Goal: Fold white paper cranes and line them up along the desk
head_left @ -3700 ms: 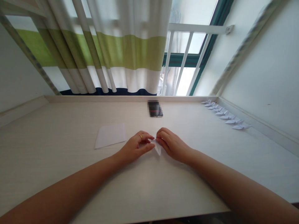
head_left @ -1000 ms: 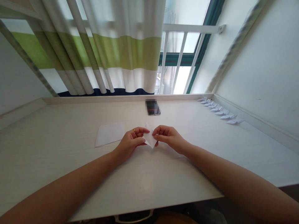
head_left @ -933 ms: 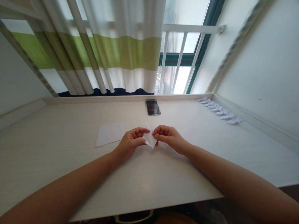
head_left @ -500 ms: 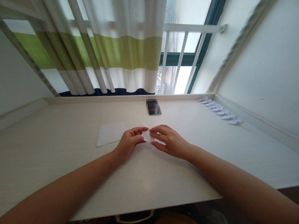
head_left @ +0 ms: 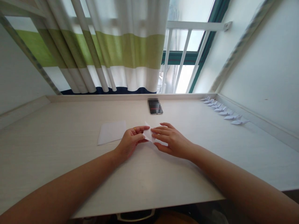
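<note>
A small folded piece of white paper (head_left: 148, 133) is held just above the desk, between my two hands. My left hand (head_left: 130, 140), with a ring on one finger, pinches its left side between thumb and fingers. My right hand (head_left: 171, 140) is at the opposite side, with its fingertips and thumb on the right edge and lower corner; one finger is lifted off. The fingers partly cover the paper's right part. Left of my left hand, a flat sheet of white paper (head_left: 111, 132) lies on the desk.
Beyond my hands, a dark phone (head_left: 155, 107), partly pixelated, lies near the raised back edge. Several folded white paper cranes (head_left: 227, 113) stand in a row along the right side of the pale desk (head_left: 130, 186). Curtains (head_left: 130, 49) and a white railing (head_left: 196, 25) are behind.
The fingers of my right hand have spread a little and one has lifted from the folded paper. My left hand keeps its pinch. The whole view has shifted slightly.
</note>
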Demonstrator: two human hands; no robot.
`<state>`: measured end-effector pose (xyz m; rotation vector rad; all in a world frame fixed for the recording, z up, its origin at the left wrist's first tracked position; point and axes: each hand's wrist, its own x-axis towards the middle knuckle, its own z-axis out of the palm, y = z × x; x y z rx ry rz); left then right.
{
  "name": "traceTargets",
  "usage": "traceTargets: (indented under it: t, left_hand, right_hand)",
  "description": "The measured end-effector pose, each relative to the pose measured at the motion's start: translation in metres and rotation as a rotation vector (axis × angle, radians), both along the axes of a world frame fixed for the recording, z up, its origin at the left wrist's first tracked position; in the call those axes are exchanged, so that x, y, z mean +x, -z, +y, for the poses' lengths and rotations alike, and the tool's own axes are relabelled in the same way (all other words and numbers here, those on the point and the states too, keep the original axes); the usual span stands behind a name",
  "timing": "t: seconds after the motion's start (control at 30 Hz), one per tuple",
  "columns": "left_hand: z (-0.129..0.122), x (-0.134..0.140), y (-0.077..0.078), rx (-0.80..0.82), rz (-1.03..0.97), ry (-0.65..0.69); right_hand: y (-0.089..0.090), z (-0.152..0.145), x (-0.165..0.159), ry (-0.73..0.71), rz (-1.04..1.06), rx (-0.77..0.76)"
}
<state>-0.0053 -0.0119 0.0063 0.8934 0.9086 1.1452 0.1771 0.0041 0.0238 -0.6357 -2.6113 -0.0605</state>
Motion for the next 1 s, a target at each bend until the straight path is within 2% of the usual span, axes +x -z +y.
traceTargets:
  t: [0.53, 0.83, 1.0]
  left_hand:
    - [-0.001, 0.003, -0.001, 0.013, 0.051, 0.0]
    - [0.004, 0.0, 0.009, 0.106, 0.114, 0.01]
    - [0.004, 0.0, 0.01, 0.1, 0.12, 0.033]
  right_hand:
    - [0.003, 0.0, -0.001, 0.03, -0.01, 0.002]
    - [0.005, -0.001, -0.003, 0.073, 0.006, 0.0]
    - [0.004, -0.001, -0.003, 0.073, 0.007, -0.022]
